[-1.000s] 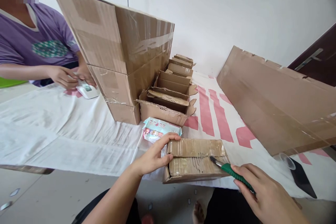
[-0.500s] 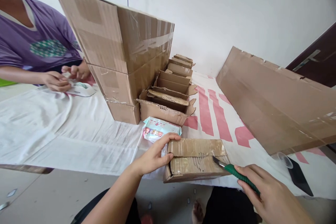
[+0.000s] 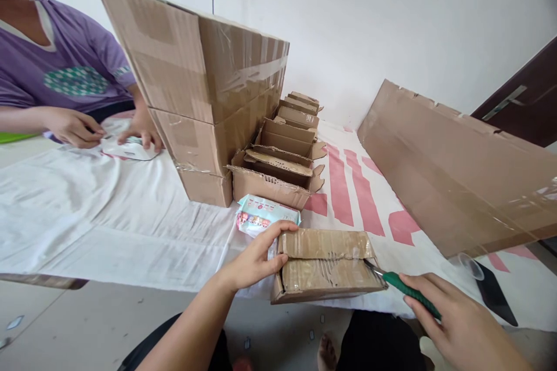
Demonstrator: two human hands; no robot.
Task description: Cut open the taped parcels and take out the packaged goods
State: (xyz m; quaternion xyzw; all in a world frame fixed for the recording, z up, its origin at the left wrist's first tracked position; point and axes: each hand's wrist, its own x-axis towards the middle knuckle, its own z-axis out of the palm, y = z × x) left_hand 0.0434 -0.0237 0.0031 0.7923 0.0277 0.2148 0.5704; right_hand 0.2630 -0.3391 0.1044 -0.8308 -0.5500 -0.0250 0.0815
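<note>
A taped cardboard box (image 3: 326,271) lies at the table's near edge, a slit running along its top between two flaps. My left hand (image 3: 266,258) grips its left end, thumb on the top and fingers over the far corner. In my right hand (image 3: 439,307) is a green-handled utility knife (image 3: 402,287), fingers wrapped round the handle. The blade tip meets the slit close to the box's right end. Just beyond my left hand sits a light-blue printed soft pack (image 3: 266,213), against an open box.
Several open cardboard boxes (image 3: 285,145) run in a row beside a tall cardboard stack (image 3: 209,87). A large cardboard panel (image 3: 452,168) leans at right, near a black phone-like slab (image 3: 496,295) and clear plastic ring (image 3: 470,266). Across the table, a person's hands (image 3: 78,127) handle a white pack (image 3: 130,148).
The knife has moved right along the slit toward the box's right end, with my right hand following. My left hand stays put. The other person's hands have shifted over the white pack.
</note>
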